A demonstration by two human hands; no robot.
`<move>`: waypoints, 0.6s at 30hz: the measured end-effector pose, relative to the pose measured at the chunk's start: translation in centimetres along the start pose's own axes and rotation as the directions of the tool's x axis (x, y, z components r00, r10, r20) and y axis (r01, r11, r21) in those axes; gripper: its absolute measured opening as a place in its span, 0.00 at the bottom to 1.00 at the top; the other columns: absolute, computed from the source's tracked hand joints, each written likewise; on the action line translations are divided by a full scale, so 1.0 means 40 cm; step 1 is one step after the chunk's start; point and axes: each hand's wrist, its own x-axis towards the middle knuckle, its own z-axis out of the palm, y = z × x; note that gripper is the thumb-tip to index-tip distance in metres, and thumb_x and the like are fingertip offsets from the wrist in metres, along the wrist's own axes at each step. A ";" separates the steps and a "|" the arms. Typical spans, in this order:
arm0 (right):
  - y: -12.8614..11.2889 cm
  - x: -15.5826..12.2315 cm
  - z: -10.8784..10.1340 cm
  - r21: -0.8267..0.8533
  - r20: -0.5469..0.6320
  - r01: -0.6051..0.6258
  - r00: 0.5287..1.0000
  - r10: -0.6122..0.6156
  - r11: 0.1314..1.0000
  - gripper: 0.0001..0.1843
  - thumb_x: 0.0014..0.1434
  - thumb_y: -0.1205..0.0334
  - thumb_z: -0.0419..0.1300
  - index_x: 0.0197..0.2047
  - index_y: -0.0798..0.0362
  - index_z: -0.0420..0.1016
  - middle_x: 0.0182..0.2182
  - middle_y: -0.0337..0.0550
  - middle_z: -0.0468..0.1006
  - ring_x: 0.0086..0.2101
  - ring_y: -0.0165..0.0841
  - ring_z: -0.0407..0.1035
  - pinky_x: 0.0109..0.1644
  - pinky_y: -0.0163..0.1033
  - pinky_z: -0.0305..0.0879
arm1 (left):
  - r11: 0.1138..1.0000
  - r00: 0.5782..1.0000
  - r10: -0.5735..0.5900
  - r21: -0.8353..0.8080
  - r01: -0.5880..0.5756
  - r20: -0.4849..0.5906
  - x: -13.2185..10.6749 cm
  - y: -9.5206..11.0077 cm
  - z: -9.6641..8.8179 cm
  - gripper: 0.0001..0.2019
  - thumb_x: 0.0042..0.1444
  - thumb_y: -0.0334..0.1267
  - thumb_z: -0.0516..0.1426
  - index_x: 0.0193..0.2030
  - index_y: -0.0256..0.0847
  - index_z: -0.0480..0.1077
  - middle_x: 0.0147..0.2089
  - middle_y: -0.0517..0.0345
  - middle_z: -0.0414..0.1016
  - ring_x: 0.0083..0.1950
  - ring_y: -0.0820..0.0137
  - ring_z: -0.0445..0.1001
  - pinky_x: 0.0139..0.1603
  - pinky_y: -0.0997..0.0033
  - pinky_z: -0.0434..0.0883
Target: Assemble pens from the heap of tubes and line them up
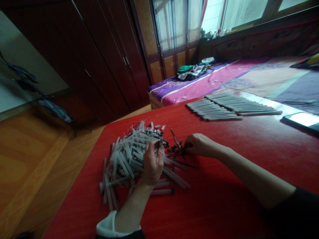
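My left hand (152, 162) is raised just above a heap of clear plastic pen barrels (127, 156) on the red table (224, 186); its fingers pinch a clear barrel near the top. My right hand (200, 145) rests on the table to the right, fingers curled down among several small black pen parts (175, 149) and thin black refills (176, 139). What its fingers hold, if anything, is hidden.
A neat row of assembled pens (224, 107) lies at the far side of the table. A phone (302, 119) sits at the right edge. Behind are a bed with a purple and pink cover (211, 79), dark wooden wardrobes (104, 56) and a wooden floor (37, 156).
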 end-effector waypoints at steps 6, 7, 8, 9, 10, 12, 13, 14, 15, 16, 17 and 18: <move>-0.014 0.003 -0.006 0.212 -0.115 -0.054 0.990 0.080 0.976 0.07 0.45 0.64 0.57 0.21 0.57 0.73 0.17 0.42 0.71 0.19 0.27 0.62 0.21 0.33 0.47 | 0.962 0.986 0.158 0.216 -0.166 0.056 -0.005 0.002 0.004 0.09 0.58 0.31 0.50 0.45 0.41 0.64 0.43 0.53 0.73 0.48 0.64 0.69 0.49 0.60 0.67; -0.017 0.005 -0.010 0.366 -0.097 -0.048 0.991 0.089 0.930 0.06 0.45 0.64 0.56 0.22 0.57 0.73 0.17 0.40 0.71 0.19 0.27 0.62 0.21 0.32 0.49 | 0.955 0.983 0.172 0.233 -0.183 0.064 -0.005 0.004 0.004 0.09 0.58 0.31 0.50 0.45 0.42 0.64 0.43 0.53 0.73 0.48 0.64 0.69 0.49 0.60 0.66; -0.020 0.006 -0.014 0.526 -0.076 -0.038 0.993 0.091 0.850 0.06 0.45 0.64 0.56 0.23 0.57 0.73 0.17 0.40 0.71 0.19 0.27 0.62 0.21 0.32 0.52 | 0.950 0.981 0.183 0.244 -0.194 0.067 -0.005 0.006 0.004 0.09 0.58 0.30 0.50 0.45 0.42 0.64 0.42 0.53 0.73 0.48 0.64 0.69 0.49 0.60 0.66; -0.024 0.007 -0.019 0.673 -0.062 -0.026 0.994 0.092 0.740 0.07 0.46 0.63 0.57 0.25 0.57 0.73 0.18 0.39 0.71 0.19 0.27 0.63 0.21 0.31 0.54 | 0.947 0.979 0.192 0.249 -0.203 0.069 -0.005 0.008 0.004 0.09 0.58 0.30 0.50 0.45 0.42 0.64 0.42 0.54 0.73 0.48 0.64 0.69 0.49 0.60 0.66; -0.029 0.007 -0.023 0.790 -0.057 -0.013 0.994 0.095 0.613 0.08 0.46 0.62 0.58 0.26 0.58 0.74 0.19 0.39 0.72 0.19 0.27 0.64 0.22 0.32 0.57 | 0.944 0.977 0.201 0.252 -0.212 0.068 -0.004 0.009 0.004 0.09 0.58 0.30 0.50 0.45 0.42 0.64 0.42 0.54 0.73 0.47 0.65 0.69 0.50 0.61 0.66; -0.042 0.004 -0.030 0.930 -0.067 0.020 0.991 0.115 0.368 0.10 0.46 0.59 0.61 0.28 0.58 0.75 0.20 0.40 0.74 0.19 0.27 0.65 0.23 0.33 0.60 | 0.937 0.972 0.224 0.258 -0.234 0.068 -0.004 0.012 0.003 0.09 0.58 0.30 0.50 0.45 0.42 0.64 0.42 0.55 0.73 0.46 0.66 0.69 0.50 0.61 0.66; -0.050 0.001 -0.033 0.963 -0.085 0.049 0.988 0.129 0.266 0.10 0.46 0.59 0.62 0.29 0.58 0.75 0.20 0.40 0.74 0.20 0.27 0.66 0.25 0.33 0.62 | 0.933 0.969 0.234 0.264 -0.245 0.074 -0.003 0.013 0.003 0.08 0.59 0.31 0.50 0.45 0.42 0.64 0.41 0.55 0.73 0.46 0.66 0.70 0.50 0.61 0.65; -0.058 -0.002 -0.035 0.981 -0.107 0.082 0.984 0.141 0.178 0.10 0.45 0.59 0.64 0.29 0.57 0.75 0.21 0.40 0.75 0.21 0.27 0.66 0.26 0.33 0.62 | 0.927 0.967 0.242 0.273 -0.255 0.081 -0.004 0.014 0.003 0.08 0.59 0.31 0.50 0.45 0.42 0.64 0.41 0.55 0.74 0.45 0.66 0.70 0.51 0.61 0.65; -0.066 -0.005 -0.037 0.988 -0.126 0.111 0.980 0.151 0.106 0.09 0.44 0.61 0.65 0.29 0.57 0.76 0.21 0.40 0.75 0.21 0.26 0.66 0.26 0.32 0.63 | 0.921 0.964 0.250 0.285 -0.264 0.088 -0.004 0.016 0.003 0.08 0.59 0.32 0.50 0.45 0.42 0.65 0.41 0.55 0.74 0.45 0.66 0.70 0.52 0.61 0.64; -0.073 -0.008 -0.037 0.990 -0.137 0.130 0.978 0.157 0.052 0.08 0.43 0.62 0.66 0.29 0.56 0.76 0.20 0.38 0.74 0.21 0.25 0.66 0.26 0.31 0.62 | 0.916 0.962 0.255 0.296 -0.272 0.093 -0.004 0.016 0.003 0.08 0.60 0.32 0.50 0.45 0.42 0.65 0.41 0.56 0.74 0.45 0.66 0.71 0.53 0.60 0.64; -0.079 -0.010 -0.038 0.990 -0.139 0.139 0.977 0.159 0.013 0.08 0.43 0.64 0.67 0.29 0.56 0.76 0.19 0.37 0.73 0.20 0.24 0.65 0.25 0.31 0.61 | 0.911 0.960 0.260 0.306 -0.278 0.100 -0.005 0.017 0.003 0.08 0.60 0.33 0.50 0.45 0.42 0.65 0.41 0.56 0.74 0.46 0.66 0.71 0.54 0.60 0.63; -0.085 -0.012 -0.037 0.991 -0.131 0.135 0.979 0.156 -0.015 0.07 0.43 0.64 0.67 0.28 0.56 0.76 0.18 0.36 0.73 0.19 0.24 0.65 0.24 0.30 0.61 | 0.906 0.959 0.264 0.313 -0.285 0.108 -0.005 0.018 0.003 0.08 0.60 0.33 0.49 0.45 0.42 0.65 0.41 0.56 0.74 0.45 0.67 0.71 0.55 0.59 0.62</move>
